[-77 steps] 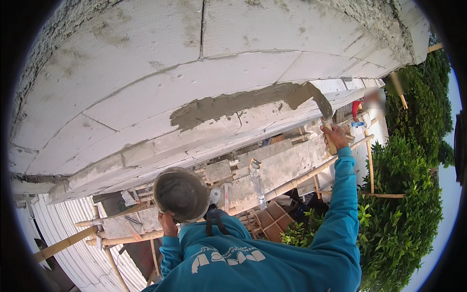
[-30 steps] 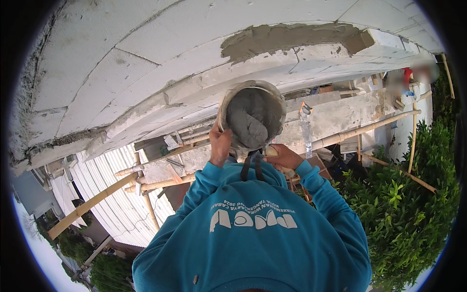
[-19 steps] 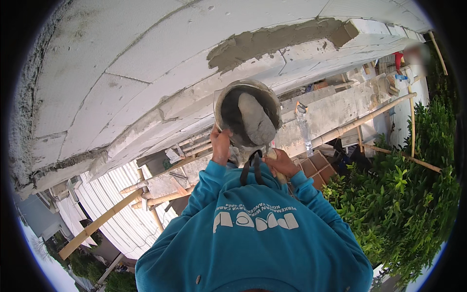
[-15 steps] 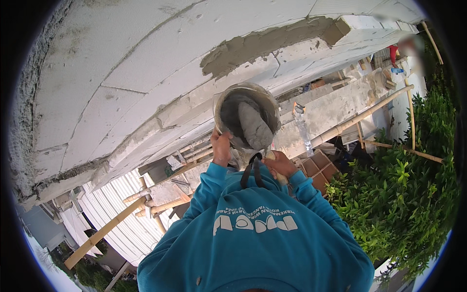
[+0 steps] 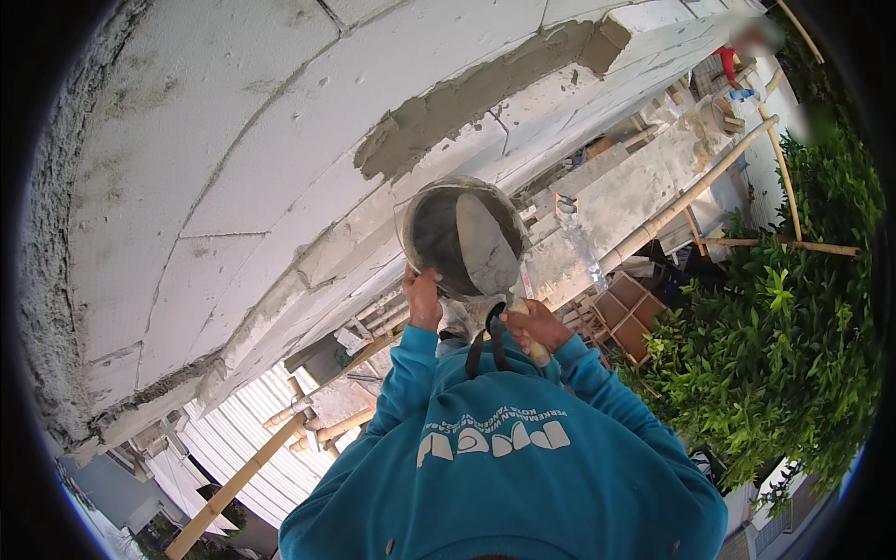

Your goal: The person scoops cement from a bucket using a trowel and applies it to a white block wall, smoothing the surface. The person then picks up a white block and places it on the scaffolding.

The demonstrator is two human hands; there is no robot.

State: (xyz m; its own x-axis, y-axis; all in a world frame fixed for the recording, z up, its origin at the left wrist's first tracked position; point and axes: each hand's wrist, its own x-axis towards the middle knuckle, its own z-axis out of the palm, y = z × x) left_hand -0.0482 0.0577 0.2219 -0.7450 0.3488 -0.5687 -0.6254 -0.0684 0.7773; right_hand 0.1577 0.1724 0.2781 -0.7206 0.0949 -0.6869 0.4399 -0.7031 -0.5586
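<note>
Head view: the left hand [image 5: 423, 301] supports a round bucket [image 5: 504, 203] at its near-left rim; the fingers are clamped on the rim, and the part of the grip beneath it is hidden. The bucket is positioned in front of the torso, its mouth facing the camera, and contains wet grey mortar [image 5: 435, 241]. The right hand [image 5: 539, 327] is located at the near-right side of the bucket, fingers closed around the pale handle of a trowel [image 5: 487, 247]; the mortar-coated blade lies within the bucket mouth, toward its right side. A dark strap [image 5: 474, 357] loops at the chest, just left of the right hand. Beyond the bucket, a strip of mortar [image 5: 476, 103] covers a ledge of the pale block wall [image 5: 252, 131]. To the right, a handsaw [image 5: 581, 245] lies on the scaffold planking [image 5: 639, 205], beside a bamboo pole [image 5: 686, 201]. Dense foliage [image 5: 775, 345] occupies the right side. A co-worker's red sleeve [image 5: 726, 63] is visible at the far end.
</note>
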